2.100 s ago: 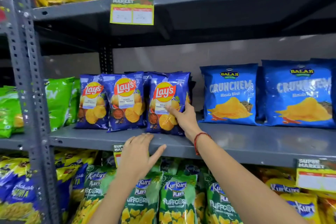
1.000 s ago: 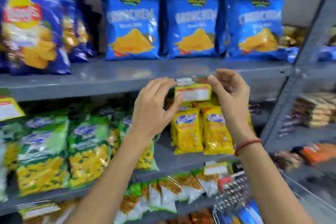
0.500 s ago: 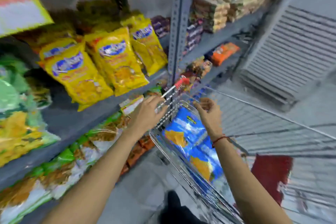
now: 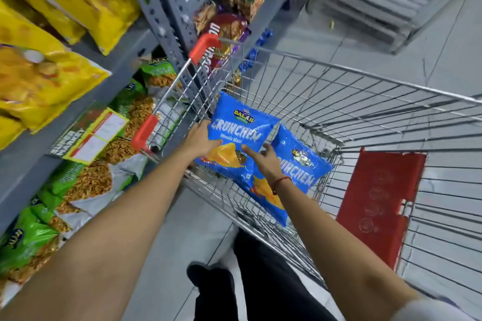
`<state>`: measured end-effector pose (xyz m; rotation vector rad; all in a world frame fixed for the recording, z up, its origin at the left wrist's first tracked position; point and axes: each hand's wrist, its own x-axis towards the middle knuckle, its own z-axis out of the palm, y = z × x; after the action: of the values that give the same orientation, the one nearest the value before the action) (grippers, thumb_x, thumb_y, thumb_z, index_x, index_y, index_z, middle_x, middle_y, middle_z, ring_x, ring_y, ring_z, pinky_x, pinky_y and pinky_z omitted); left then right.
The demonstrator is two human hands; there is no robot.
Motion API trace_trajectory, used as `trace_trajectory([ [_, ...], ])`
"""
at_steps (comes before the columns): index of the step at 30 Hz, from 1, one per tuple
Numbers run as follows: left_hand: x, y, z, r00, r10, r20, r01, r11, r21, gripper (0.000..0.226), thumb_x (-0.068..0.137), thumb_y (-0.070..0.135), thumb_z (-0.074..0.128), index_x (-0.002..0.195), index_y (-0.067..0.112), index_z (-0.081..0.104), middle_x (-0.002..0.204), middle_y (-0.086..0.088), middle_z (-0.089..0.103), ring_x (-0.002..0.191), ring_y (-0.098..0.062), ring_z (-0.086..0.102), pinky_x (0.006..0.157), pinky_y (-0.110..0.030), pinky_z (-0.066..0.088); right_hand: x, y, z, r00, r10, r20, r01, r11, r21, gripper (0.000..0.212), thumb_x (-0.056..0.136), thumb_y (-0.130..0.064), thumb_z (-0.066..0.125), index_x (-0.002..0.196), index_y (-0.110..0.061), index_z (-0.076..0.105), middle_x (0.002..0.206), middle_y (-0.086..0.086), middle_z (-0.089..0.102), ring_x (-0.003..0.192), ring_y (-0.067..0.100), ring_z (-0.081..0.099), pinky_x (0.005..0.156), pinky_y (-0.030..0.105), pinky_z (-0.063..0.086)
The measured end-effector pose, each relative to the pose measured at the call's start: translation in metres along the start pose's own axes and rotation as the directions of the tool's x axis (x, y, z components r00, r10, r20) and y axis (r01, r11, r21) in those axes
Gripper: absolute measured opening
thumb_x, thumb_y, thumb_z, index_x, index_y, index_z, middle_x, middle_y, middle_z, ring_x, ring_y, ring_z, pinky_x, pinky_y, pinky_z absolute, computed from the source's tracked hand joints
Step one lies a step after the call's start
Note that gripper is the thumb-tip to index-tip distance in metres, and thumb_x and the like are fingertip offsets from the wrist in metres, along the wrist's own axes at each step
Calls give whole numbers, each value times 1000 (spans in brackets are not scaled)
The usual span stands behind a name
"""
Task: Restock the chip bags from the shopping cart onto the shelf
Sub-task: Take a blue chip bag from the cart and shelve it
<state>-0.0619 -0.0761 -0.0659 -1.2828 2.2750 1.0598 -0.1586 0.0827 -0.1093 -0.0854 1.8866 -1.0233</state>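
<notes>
I look down into a wire shopping cart (image 4: 365,78) beside the grey shelf (image 4: 109,68). A blue Crunchem chip bag (image 4: 242,125) lies at the cart's near left corner. My left hand (image 4: 200,139) grips its left edge, thumb on its front. My right hand (image 4: 263,161) rests fingers on the lower front of the same bag. A second blue Crunchem bag (image 4: 302,161) lies to the right, partly under my right wrist. A third blue bag (image 4: 266,195) shows below my right forearm.
Yellow snack bags (image 4: 52,81) fill the shelf at the left, green bags (image 4: 86,180) the shelf below. A yellow price tag (image 4: 91,135) hangs on the shelf edge. The cart has red corner guards (image 4: 204,45) and a red flap (image 4: 378,200). My dark trouser leg (image 4: 260,281) stands on the grey floor.
My head has turned from the shelf down to the cart. Both hands went from hovering above the cart down onto the top blue bag, the left one taking hold of it.
</notes>
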Motion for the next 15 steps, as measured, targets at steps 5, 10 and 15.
trace_trajectory([
  [5,64,-20,14,992,-86,96,85,996,15,84,74,28,74,140,7,26,142,-19,37,131,-33,35,101,-40,34,49,1,27,993,38,-111,-21,989,148,86,68,-42,81,133,-2,42,133,14,50,124,30,49,97,37,44],
  [10,96,-39,40,970,-145,193,154,987,-34,78,71,22,78,135,5,36,134,-6,47,125,-27,44,102,-38,38,83,22,46,979,83,-186,-50,983,175,117,62,-42,84,149,-6,15,154,12,25,142,29,25,117,45,26],
  [15,130,-81,61,940,-156,303,219,958,-186,114,36,52,89,131,14,40,130,2,53,114,-20,53,99,-42,46,95,36,46,973,155,-170,-103,954,280,106,66,-34,84,146,-11,18,133,8,51,119,29,51,101,39,43],
])
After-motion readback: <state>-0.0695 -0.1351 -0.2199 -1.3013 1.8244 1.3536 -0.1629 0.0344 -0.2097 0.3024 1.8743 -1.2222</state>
